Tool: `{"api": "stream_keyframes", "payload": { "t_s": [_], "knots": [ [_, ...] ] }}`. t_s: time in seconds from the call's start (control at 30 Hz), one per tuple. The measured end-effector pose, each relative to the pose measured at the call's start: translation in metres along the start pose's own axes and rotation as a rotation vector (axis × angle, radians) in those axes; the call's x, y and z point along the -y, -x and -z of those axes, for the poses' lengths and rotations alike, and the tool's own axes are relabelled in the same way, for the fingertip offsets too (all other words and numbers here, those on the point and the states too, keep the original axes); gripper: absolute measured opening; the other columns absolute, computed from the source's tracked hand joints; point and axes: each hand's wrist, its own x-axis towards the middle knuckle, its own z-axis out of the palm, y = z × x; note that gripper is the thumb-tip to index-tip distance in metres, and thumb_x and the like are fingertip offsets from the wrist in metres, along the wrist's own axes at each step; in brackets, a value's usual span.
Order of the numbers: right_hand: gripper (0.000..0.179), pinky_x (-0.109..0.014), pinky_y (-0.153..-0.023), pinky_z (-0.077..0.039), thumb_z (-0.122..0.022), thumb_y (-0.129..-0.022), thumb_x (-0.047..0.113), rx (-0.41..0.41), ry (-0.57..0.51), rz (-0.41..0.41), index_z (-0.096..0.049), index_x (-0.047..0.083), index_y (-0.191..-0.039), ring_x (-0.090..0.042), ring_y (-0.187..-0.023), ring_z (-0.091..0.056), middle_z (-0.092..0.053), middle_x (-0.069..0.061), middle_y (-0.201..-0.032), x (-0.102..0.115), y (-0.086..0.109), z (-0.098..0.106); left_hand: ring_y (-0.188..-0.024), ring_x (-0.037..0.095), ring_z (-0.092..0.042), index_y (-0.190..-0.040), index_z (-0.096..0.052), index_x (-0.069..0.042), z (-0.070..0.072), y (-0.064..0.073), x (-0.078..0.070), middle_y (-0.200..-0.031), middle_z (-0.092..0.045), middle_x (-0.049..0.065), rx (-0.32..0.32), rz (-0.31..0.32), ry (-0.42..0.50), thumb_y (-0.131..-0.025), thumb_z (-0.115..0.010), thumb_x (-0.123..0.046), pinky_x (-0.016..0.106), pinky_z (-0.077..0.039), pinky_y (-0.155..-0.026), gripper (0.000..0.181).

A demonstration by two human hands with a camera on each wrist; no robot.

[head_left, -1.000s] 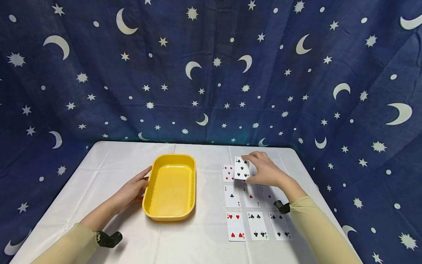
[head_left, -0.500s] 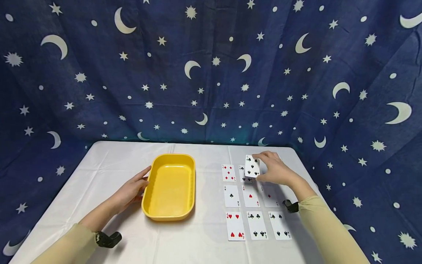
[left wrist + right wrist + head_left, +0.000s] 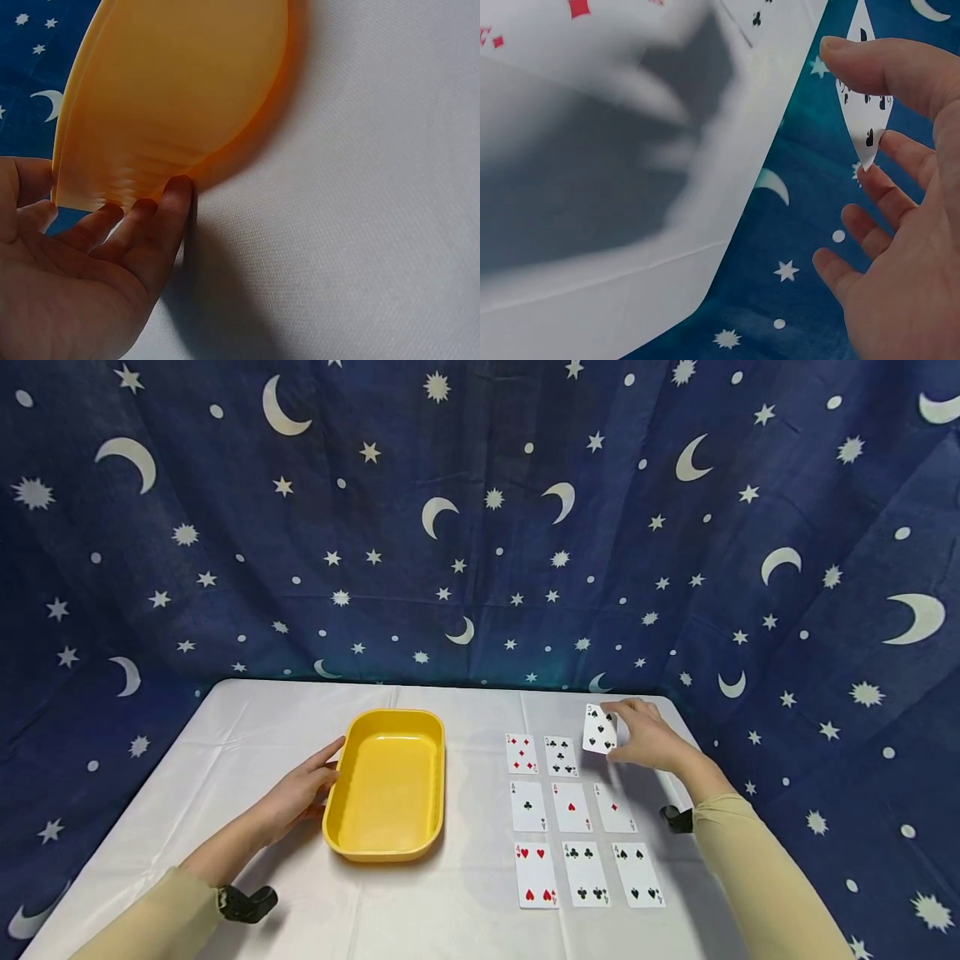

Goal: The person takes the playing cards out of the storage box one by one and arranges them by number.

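Note:
My right hand point(image 3: 648, 742) pinches a playing card, the five of spades point(image 3: 599, 730), between thumb and fingers above the far right of the table. In the right wrist view the five of spades point(image 3: 865, 112) looks bowed between the thumb and the fingers of the right hand point(image 3: 907, 217). Left of it on the cloth lie the five of diamonds point(image 3: 521, 753) and the five of clubs point(image 3: 561, 757). My left hand point(image 3: 296, 795) rests against the left side of a yellow tray point(image 3: 346, 814). Fingertips of the left hand point(image 3: 90, 277) touch the tray's ribbed outer wall point(image 3: 142, 169).
Nearer lie a row of aces, clubs point(image 3: 528, 807), hearts point(image 3: 572, 807) and diamonds point(image 3: 615, 808), and a row of fours, hearts point(image 3: 536, 875), clubs point(image 3: 586, 874) and spades point(image 3: 637, 875). A dark blue star-patterned curtain point(image 3: 480, 568) hangs behind the white-covered table point(image 3: 465, 910).
The right hand has moved to the right with the five of spades, from over the five of clubs to beyond it, uncovering that card. The left hand and the tray have stayed put.

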Motion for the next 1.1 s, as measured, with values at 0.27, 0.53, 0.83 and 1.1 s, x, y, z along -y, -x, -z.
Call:
{"api": "stream_keyframes", "payload": {
  "t_s": [0.27, 0.53, 0.83, 1.1],
  "knots": [
    [0.091, -0.067, -0.105, -0.034, -0.087, -0.073, 0.020, 0.003, -0.006, -0.010, -0.045, 0.008, -0.153, -0.045, -0.133, -0.030, -0.040, -0.024, -0.147, -0.009, 0.000, -0.010, -0.135, 0.040, -0.049, -0.167, -0.011, -0.026, 0.000, 0.004, 0.006, -0.164, -0.026, 0.025, 0.008, 0.001, 0.009, -0.106, -0.042, -0.019, 0.049, -0.053, -0.098, 0.069],
    [0.091, -0.068, -0.106, -0.033, -0.088, -0.072, 0.019, 0.020, 0.032, -0.012, -0.046, 0.008, -0.152, -0.046, -0.134, -0.031, -0.040, -0.025, -0.149, -0.018, -0.007, -0.015, -0.133, 0.039, -0.051, -0.167, -0.010, -0.028, 0.000, 0.001, 0.006, -0.163, -0.027, 0.025, -0.007, 0.011, -0.010, -0.106, -0.041, -0.020, 0.047, -0.054, -0.098, 0.068],
    [0.090, -0.072, -0.106, -0.031, -0.089, -0.074, 0.018, 0.101, 0.043, -0.064, -0.046, 0.009, -0.152, -0.050, -0.138, -0.027, -0.036, -0.027, -0.153, -0.025, -0.014, -0.017, -0.136, 0.040, -0.049, -0.167, -0.010, -0.027, 0.000, -0.002, 0.003, -0.163, -0.027, 0.025, 0.005, -0.009, -0.012, -0.107, -0.041, -0.021, 0.048, -0.053, -0.099, 0.068],
    [0.091, -0.071, -0.107, -0.031, -0.090, -0.071, 0.015, 0.181, 0.026, -0.096, -0.048, 0.009, -0.151, -0.051, -0.139, -0.025, -0.034, -0.027, -0.154, -0.029, -0.019, -0.022, -0.137, 0.040, -0.047, -0.167, -0.010, -0.027, 0.002, -0.003, 0.004, -0.163, -0.026, 0.025, 0.008, -0.012, 0.000, -0.107, -0.040, -0.019, 0.048, -0.053, -0.099, 0.068]
  ]
}}
